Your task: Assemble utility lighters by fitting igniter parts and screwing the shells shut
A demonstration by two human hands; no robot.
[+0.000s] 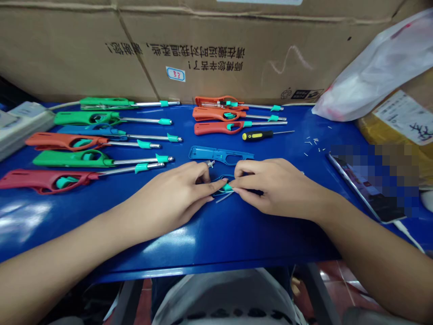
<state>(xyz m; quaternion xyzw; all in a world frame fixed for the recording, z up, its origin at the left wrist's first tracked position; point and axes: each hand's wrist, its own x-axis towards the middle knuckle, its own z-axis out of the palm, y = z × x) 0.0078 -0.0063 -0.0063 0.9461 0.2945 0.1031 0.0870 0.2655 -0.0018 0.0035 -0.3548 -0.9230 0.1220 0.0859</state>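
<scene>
My left hand (181,194) and my right hand (282,187) meet over a blue lighter shell half (221,178) on the table, mostly hidden by my fingers. A teal trigger (227,187) shows between the fingertips; my left index finger presses beside it. The right fingers are pinched at its other side. A thin clear tube (223,197) sticks out below. By my left knuckles is a small metal part (210,164); I cannot tell if it is held. Just beyond my hands lies another blue shell half (216,154), its inside facing up.
Several long-necked lighters (84,118) lie in a row on the left. Orange ones (218,128) are at the back, near a screwdriver (257,135). Scattered small screws (315,141), a phone (372,189) and a plastic bag (375,72) are right. A cardboard box (216,36) borders the blue table (219,246).
</scene>
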